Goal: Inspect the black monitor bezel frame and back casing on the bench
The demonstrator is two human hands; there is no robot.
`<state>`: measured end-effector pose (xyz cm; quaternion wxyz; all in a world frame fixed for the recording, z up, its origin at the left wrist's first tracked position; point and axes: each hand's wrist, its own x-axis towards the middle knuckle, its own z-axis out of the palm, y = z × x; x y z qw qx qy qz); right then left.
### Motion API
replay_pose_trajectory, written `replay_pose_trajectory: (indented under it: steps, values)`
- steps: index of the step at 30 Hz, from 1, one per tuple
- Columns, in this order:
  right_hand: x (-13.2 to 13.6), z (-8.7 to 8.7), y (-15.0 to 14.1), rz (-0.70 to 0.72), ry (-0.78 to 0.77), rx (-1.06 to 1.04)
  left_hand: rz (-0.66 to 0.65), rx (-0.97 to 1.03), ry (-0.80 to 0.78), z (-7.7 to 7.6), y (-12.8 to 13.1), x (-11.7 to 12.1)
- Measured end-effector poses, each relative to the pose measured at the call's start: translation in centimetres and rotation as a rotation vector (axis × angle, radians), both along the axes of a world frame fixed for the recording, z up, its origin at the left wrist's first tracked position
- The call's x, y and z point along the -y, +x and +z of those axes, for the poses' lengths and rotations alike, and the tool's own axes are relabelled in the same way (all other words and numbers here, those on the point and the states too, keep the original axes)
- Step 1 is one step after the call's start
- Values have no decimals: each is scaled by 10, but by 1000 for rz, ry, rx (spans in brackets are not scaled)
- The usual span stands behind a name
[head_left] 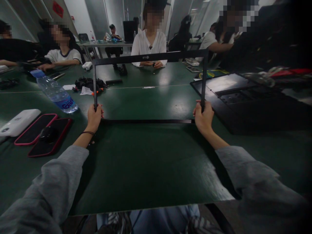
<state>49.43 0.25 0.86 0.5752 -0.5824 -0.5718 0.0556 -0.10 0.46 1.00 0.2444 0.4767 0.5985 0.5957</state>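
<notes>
A thin black rectangular monitor bezel frame [149,57] stands tilted up on the green table [146,162], its lower bar resting on the tabletop. My left hand [94,117] is closed around the frame's left bar near the bottom corner. My right hand [203,117] is closed around the right bar near the other bottom corner. Both arms wear grey sleeves, and a dark band circles my left wrist.
A water bottle [56,93] lies at left, with two red-cased phones [50,136] and a white box [19,122] nearer the left edge. A dark flat monitor panel [243,97] lies at right. Small black parts [87,84] sit beyond the frame. Several people sit across the table.
</notes>
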Motion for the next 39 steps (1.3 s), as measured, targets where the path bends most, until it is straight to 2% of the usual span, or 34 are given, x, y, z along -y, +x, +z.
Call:
replay_pose_trajectory:
  steps: [14, 23, 39]
  values:
    - [-1, -2, 2, -16, 6, 40, 1, 13, -4, -1, 0, -1]
    - [-3, -4, 4, -34, -7, 52, 20, 22, -13, 4, 4, 1]
    - [-5, -5, 5, -2, -49, 27, 27, -14, -23, 0, 1, -1]
